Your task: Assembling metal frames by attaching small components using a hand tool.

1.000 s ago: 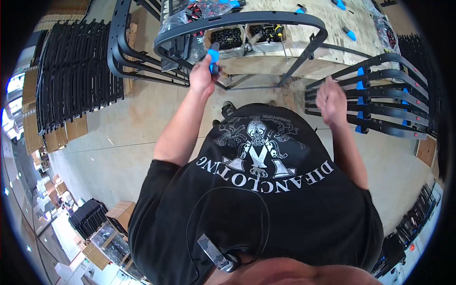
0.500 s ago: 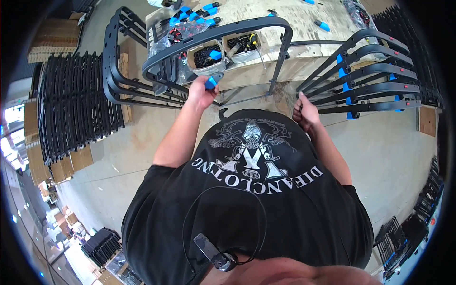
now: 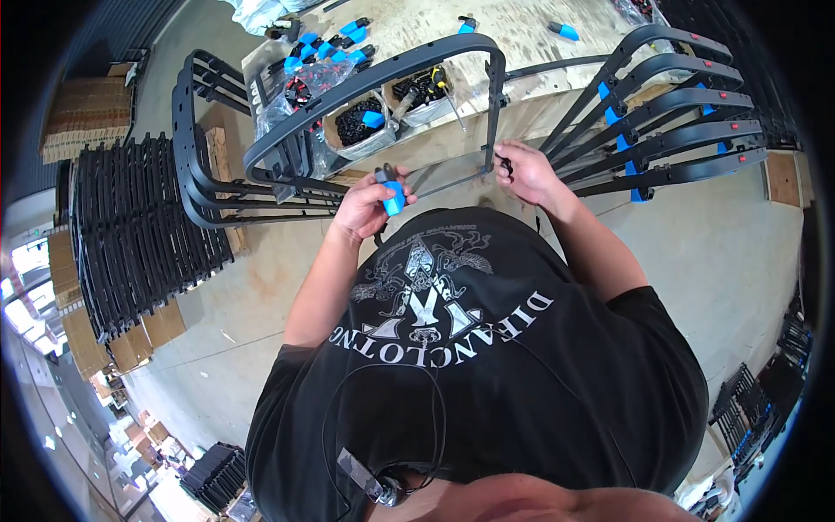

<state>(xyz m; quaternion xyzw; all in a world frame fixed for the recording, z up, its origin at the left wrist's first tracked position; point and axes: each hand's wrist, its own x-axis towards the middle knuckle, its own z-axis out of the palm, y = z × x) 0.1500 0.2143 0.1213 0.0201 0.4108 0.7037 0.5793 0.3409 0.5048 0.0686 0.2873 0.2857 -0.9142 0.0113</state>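
My left hand (image 3: 361, 207) is closed on a dark bracket with a blue cover (image 3: 394, 199), held upright in front of my chest. Between the fingertips of my right hand (image 3: 529, 177) is a small black part (image 3: 506, 164), its exact kind too small to tell. That hand is beside the lower right leg of a black metal frame (image 3: 374, 74), a bent tube with rounded corners standing against the table. Whether my right fingers touch the leg I cannot tell.
The wooden table (image 3: 522, 52) carries several blue-covered brackets (image 3: 330, 48), two boxes of small black parts (image 3: 358, 123), and a yellow-handled screwdriver (image 3: 441, 83). More black frames (image 3: 196, 148) stand at the left, others with blue pieces (image 3: 670, 139) at the right. Stacked black frames (image 3: 143, 235) lie farther left.
My left hand has lowered and turned the blue-covered bracket upright. My right hand has come in from the right frames toward the middle frame's leg, the small black part now showing in it.
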